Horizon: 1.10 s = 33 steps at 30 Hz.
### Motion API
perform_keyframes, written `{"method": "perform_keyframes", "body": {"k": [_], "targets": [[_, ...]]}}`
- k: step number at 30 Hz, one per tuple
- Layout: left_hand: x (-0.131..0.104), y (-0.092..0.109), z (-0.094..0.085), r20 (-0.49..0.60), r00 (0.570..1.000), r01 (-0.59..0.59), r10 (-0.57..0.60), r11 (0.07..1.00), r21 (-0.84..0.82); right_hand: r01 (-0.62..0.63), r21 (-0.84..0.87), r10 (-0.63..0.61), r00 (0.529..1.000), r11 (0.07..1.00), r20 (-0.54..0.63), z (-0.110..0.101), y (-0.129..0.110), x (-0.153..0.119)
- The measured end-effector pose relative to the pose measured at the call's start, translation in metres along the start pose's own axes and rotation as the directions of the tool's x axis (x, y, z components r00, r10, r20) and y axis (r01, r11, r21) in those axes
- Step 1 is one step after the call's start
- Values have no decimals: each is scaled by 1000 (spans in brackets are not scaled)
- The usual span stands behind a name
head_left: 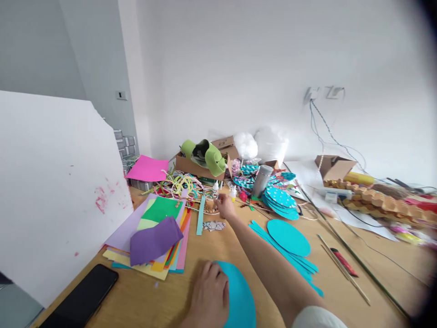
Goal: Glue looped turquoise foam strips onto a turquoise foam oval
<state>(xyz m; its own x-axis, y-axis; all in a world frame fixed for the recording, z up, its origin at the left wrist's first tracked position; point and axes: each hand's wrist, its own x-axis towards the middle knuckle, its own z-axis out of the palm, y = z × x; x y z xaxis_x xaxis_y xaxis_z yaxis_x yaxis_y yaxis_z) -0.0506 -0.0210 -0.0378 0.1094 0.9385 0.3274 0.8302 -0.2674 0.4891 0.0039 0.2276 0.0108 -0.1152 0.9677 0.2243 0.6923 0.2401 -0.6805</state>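
Note:
At the near edge of the table, my left hand (210, 291) is closed at the left edge of a turquoise paper oval (239, 296). My right hand (225, 206) reaches far forward among small craft items, its fingers bunched; what they hold, if anything, is too small to make out. Just behind them is a small white bottle (215, 187), and a second small bottle (233, 193) stands to the right. A light teal paper strip (200, 216) lies left of the right hand. More turquoise ovals (289, 237) and strips (307, 264) rest right of my forearm.
Coloured paper sheets (160, 209) and a black phone (82, 296) lie left, beside a tall white board (61, 191). Behind are a cardboard box (194, 169), a grey metal flask (262, 181) and polka-dot ovals (280, 200). Sticks (344, 269) and a red cutter (344, 263) lie right.

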Motion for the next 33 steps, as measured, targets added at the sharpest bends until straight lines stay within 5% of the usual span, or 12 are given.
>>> {"method": "perform_keyframes", "body": {"k": [7,13,18,22,24,26,29,33], "targets": [[9,-23,30,81,996,-44,36,994,96,-183,53,189,968,982,-166,37,3,65],[7,-12,14,126,989,75,-75,997,7,-157,176,195,955,972,-224,37,0,62],[2,-3,-4,100,993,77,-70,995,-70,-63,355,148,964,933,-219,8,-10,1],[3,1,-11,79,995,59,-57,998,-21,-36,551,80,995,833,-57,-48,-6,-71],[3,2,-13,76,997,29,-29,1000,0,-191,830,84,981,524,173,-82,1,-107],[1,2,-14,73,997,0,-1,1000,18,-287,909,108,958,301,267,-111,9,-140],[-1,2,-15,45,998,-40,40,999,17,-393,884,203,915,251,349,-134,18,-181],[1,-3,-17,-84,996,-45,41,998,-45,-337,934,223,925,116,306,-131,24,-213]]}}
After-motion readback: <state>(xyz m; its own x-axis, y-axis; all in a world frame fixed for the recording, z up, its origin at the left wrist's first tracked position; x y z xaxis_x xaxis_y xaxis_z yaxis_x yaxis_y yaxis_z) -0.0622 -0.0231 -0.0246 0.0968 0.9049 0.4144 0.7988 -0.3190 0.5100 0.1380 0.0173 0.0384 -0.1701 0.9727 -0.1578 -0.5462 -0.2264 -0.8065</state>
